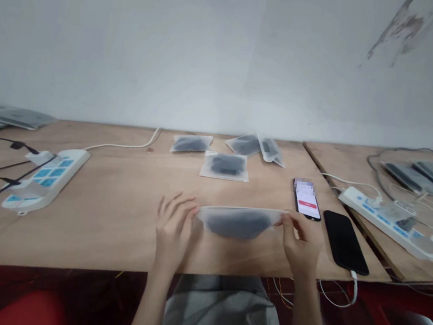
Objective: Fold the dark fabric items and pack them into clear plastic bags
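Note:
Between my two hands a frosted plastic bag is stretched above the front of the table, with something dark inside that I cannot make out. My left hand pinches the bag's upper left corner between thumb and finger, its other fingers spread. At the upper right corner, my right hand grips the bag between thumb and curled fingers. Just beyond lies a similar frosted bag with dark contents. Farther back are another such bag, one more and a tilted one overlapping it.
A lit phone and a dark-screened phone with a white cable lie to the right. Power strips stand left and right, with cables. Stacked bags sit far left, others far right. A gap divides the tables.

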A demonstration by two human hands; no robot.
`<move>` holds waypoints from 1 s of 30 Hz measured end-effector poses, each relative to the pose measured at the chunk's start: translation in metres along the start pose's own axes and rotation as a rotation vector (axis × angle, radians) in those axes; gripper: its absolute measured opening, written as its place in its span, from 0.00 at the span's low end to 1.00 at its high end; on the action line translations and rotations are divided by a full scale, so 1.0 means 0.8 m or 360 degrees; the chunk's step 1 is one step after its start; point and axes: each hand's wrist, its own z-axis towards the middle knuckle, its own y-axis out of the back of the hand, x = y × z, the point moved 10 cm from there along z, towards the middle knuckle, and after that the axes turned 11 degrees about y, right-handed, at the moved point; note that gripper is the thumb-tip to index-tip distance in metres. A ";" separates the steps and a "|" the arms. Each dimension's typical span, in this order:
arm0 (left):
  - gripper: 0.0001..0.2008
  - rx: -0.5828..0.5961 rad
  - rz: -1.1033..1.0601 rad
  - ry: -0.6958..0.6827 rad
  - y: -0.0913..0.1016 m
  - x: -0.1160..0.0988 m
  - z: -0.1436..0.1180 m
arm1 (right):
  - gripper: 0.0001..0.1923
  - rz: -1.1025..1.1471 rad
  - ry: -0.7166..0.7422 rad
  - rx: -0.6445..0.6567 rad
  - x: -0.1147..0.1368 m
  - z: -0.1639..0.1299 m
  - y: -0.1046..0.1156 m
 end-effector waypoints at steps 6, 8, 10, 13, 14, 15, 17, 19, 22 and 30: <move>0.10 0.0200 -0.0554 0.0531 -0.034 0.033 -0.035 | 0.10 -0.0001 0.0196 0.0387 0.035 -0.011 -0.029; 0.11 0.0221 -0.0628 0.0602 -0.038 0.036 -0.044 | 0.10 -0.0077 0.0278 0.0342 0.055 -0.005 -0.020; 0.11 0.0233 -0.0633 0.0598 -0.037 0.035 -0.046 | 0.11 -0.0116 0.0395 0.0472 0.078 0.000 -0.027; 0.11 0.0264 -0.0623 0.0553 -0.034 0.031 -0.047 | 0.15 -0.0246 0.0661 0.0931 0.104 -0.004 -0.068; 0.11 0.0273 -0.0618 0.0543 -0.033 0.031 -0.047 | 0.17 -0.0317 0.0735 0.1067 0.105 -0.008 -0.082; 0.11 0.0278 -0.0606 0.0535 -0.033 0.030 -0.048 | 0.19 -0.0384 0.0790 0.1168 0.104 -0.011 -0.096; 0.11 0.0289 -0.0562 0.0519 -0.035 0.029 -0.051 | 0.20 -0.0475 0.0826 0.1297 0.094 -0.015 -0.118; 0.11 0.0292 -0.0516 0.0507 -0.036 0.027 -0.053 | 0.17 -0.0480 0.0784 0.1390 0.082 -0.015 -0.137; 0.10 0.0128 -0.0444 0.0525 -0.025 0.028 -0.047 | 0.14 -0.0257 0.0596 0.1457 0.072 -0.007 -0.147; 0.30 0.0122 -0.1063 0.1253 -0.053 0.084 -0.043 | 0.15 0.0901 -0.0512 0.1116 0.034 0.004 -0.123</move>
